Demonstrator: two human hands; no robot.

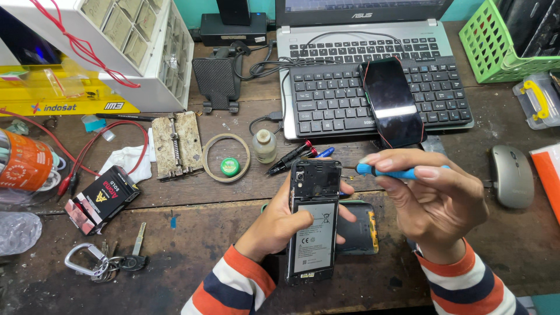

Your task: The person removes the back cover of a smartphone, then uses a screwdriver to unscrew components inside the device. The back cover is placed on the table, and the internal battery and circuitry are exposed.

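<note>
An opened black phone (313, 219) stood upright, battery exposed, back cover gone; a blue-handled screwdriver (388, 171) lay level at its right edge.

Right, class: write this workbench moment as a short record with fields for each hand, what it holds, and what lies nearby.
Left hand: grips an opened phone upright, back cover off, battery showing.
Right hand: holds a blue-handled screwdriver, tip at the phone's upper edge.
Under the phone: a second dark device flat on the wooden table.
Behind: another phone lying on an external keyboard.
Right side: grey mouse.
Left front: keys.
</note>
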